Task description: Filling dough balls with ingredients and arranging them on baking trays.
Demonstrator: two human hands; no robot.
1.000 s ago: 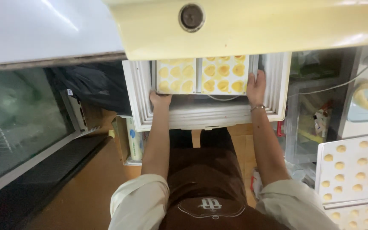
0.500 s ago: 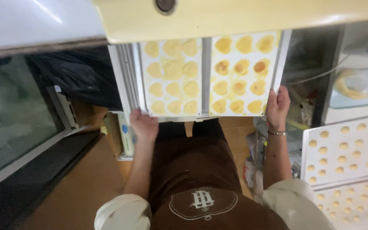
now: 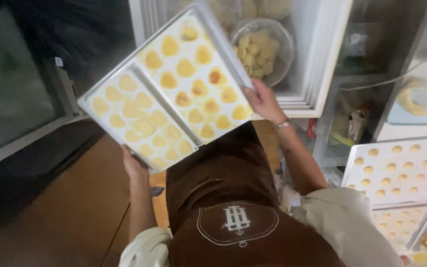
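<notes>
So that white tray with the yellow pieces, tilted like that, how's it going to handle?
The tray looks stiff: it spans between the left hand and right hand without sagging. It is tilted, so the loose-looking yellow pieces could slide. It is wide and gripped only at its edges, so it probably tips easily.

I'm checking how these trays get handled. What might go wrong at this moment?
The tray of yellow pieces is tilted, so they could slide or bunch up. The left hand and right hand grip only its near edge and corner, so it might slip. It may also knock the bowl in the open cabinet behind.
</notes>
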